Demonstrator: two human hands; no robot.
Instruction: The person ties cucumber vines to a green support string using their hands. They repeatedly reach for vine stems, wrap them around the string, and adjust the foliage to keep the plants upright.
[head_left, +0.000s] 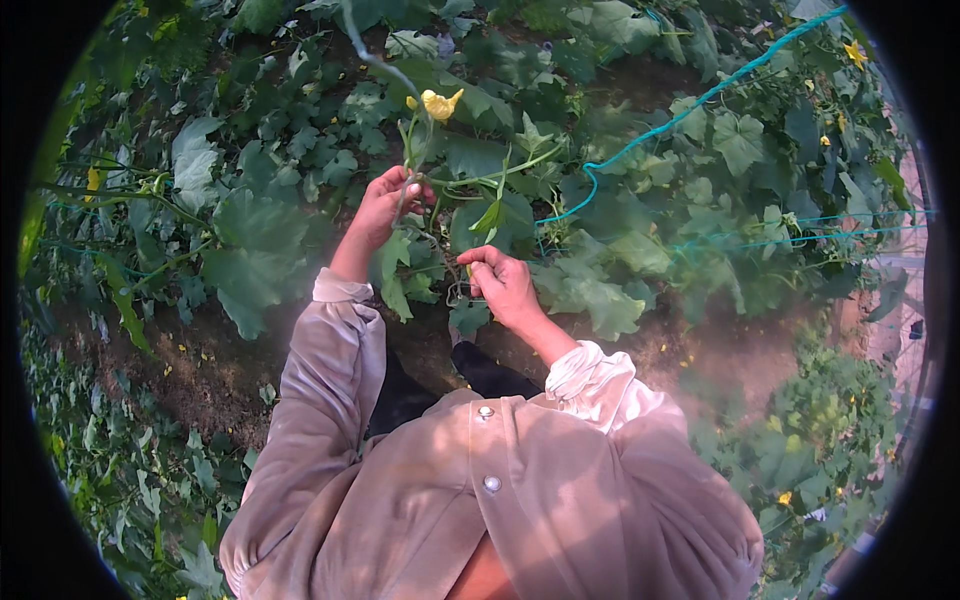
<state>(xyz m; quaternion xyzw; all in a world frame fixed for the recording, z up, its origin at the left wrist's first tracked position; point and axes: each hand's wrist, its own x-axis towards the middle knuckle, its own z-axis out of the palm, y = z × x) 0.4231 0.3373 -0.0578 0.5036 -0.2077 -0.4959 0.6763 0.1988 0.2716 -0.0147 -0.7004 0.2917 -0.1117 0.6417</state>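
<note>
My left hand (394, 196) pinches the green stem of a climbing vine (457, 182) between thumb and fingers. A pale twine (373, 61) comes down from above to the stem at that hand. Just over the fingers, a crumpled yellow flower (441, 105) stands on the vine. My right hand (504, 286) is lower and to the right, its thumb and forefinger closed together. A small yellow thing (469, 270) shows at those fingertips; its kind is unclear. Thin, tangled stems or strings (452, 281) hang beside the right hand, and a narrow light-green leaf (491, 217) is above it.
A teal rope (675, 120) slants from upper right towards the plants in the middle. Thinner teal strings (817, 238) run across the right side. Broad lobed leaves (255, 240) crowd both sides. Bare brown soil (202, 382) lies between the plant rows, around my dark-clad legs (491, 371).
</note>
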